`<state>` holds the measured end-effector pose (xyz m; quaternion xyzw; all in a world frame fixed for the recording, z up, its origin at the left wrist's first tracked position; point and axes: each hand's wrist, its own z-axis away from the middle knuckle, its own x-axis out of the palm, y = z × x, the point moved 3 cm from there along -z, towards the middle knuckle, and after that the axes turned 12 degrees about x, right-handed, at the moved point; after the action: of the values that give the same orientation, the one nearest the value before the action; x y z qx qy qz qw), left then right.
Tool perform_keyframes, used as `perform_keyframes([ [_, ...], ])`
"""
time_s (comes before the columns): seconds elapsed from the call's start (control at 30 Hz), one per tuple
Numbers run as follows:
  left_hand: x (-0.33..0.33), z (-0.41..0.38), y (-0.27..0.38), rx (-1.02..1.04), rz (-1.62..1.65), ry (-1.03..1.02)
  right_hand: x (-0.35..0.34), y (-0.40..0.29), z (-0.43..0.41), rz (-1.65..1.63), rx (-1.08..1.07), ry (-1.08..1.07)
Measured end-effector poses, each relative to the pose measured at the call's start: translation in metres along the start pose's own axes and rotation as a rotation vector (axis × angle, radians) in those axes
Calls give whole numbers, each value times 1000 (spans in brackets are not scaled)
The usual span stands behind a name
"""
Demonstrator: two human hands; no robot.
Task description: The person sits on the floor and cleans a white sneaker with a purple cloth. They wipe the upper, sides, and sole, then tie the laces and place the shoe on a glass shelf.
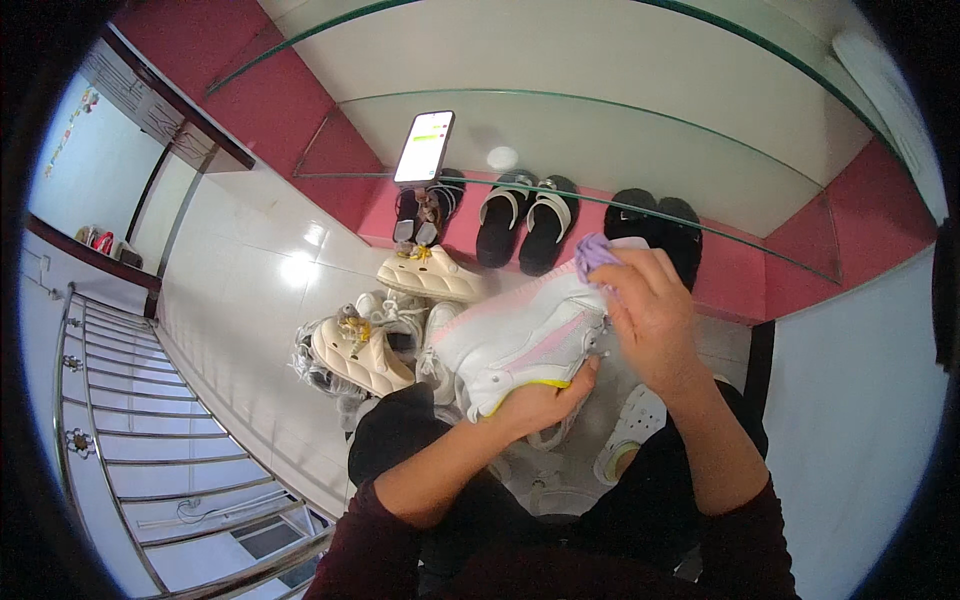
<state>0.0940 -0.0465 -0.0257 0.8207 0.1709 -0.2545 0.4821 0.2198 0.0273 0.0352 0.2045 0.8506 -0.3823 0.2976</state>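
Observation:
My left hand [541,405] grips a white and pink sneaker [510,337] at its opening, where a yellow lining edge shows. The shoe lies on its side above my lap, toe pointing up and to the right. In my right hand [651,311] a crumpled purple cloth [595,257] is pinched against the shoe's toe end. A loose white lace hangs below the shoe. Beyond it, a cream clog [431,274] and a second cream clog [361,356], both with charms, sit with other white shoes to the left.
Strappy sandals, black slides with white straps [549,225] and dark slippers [637,214] stand on a pink ledge [731,300]. A phone [425,148] rests on a glass shelf above. A metal railing [172,433] runs along the left; a white wall [847,420] is at right.

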Motion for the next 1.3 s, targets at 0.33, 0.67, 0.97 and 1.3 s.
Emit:
perform_keyframes([
  [0.33, 30, 20, -19, -73, -122, -216, 17, -14, 13, -271, 88, -291],
  [0.67, 40, 20, -34, -38, -70, -240, 14, -24, 13, -315, 92, -372],
  [0.97, 20, 4, -19, -40, -183, -169, 11, -2, 11, -93, 120, -286],
  [1.3, 32, 17, -23, 32, 274, -281, 15, -35, 18, -438, 1, -499],
])
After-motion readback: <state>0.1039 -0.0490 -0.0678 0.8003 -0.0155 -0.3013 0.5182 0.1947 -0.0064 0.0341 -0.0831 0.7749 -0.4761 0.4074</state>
